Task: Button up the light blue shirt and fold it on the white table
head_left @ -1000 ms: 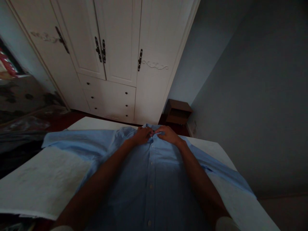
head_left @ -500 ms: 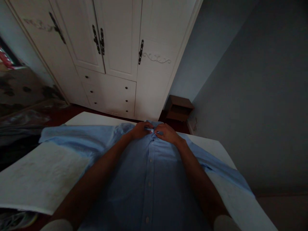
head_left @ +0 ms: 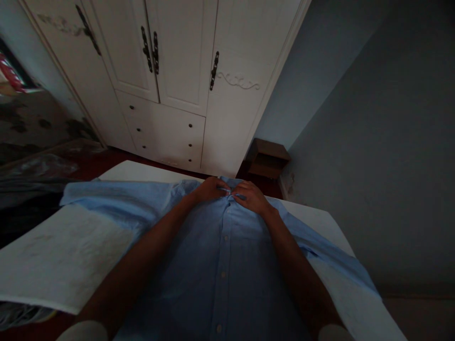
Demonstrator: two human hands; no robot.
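A light blue button-up shirt lies flat, front up, on a white table, its sleeves spread to both sides and its collar at the far end. My left hand and my right hand meet at the collar, fingers pinched on the fabric around the top button. A row of white buttons runs down the shirt's middle toward me.
A white wardrobe with dark handles and small drawers stands beyond the table. A small brown wooden stand sits in the corner by the grey wall. Dark bundled things lie at the left on the red-brown floor.
The hands stay pinched at the collar, fingers shifting slightly around the top button. The view has tilted a little; the shirt has not moved.
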